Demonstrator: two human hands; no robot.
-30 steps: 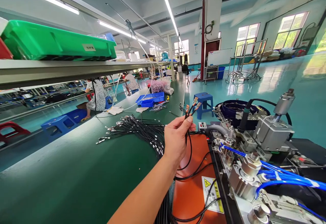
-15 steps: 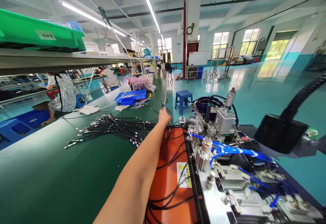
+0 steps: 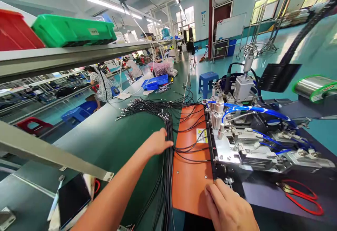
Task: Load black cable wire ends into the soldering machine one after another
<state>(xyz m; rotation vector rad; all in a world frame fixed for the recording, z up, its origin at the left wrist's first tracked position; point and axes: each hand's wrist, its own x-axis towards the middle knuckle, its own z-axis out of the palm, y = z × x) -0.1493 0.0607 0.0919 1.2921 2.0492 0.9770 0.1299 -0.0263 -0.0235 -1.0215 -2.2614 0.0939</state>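
Observation:
Black cables with small white ends lie in a long bundle on the green table, some crossing the orange plate. Over the bundle's left side is my left hand, thumb apart from the fingers, palm down, nothing held. My right hand rests by the front edge of the orange plate, its fingers curled together; whatever they may hold is hidden. A metal machine with blue tubes stands right of the plate.
Red scissors lie at the right. Solder wire spool sits behind them. Overhead shelf carries a green bin and a red bin. A slanted metal bar crosses the left. A seated person is beyond the table.
The view has shifted. My left hand has come back from the far end of the cables to the near bundle, its fingers now apart. My right hand has come into view.

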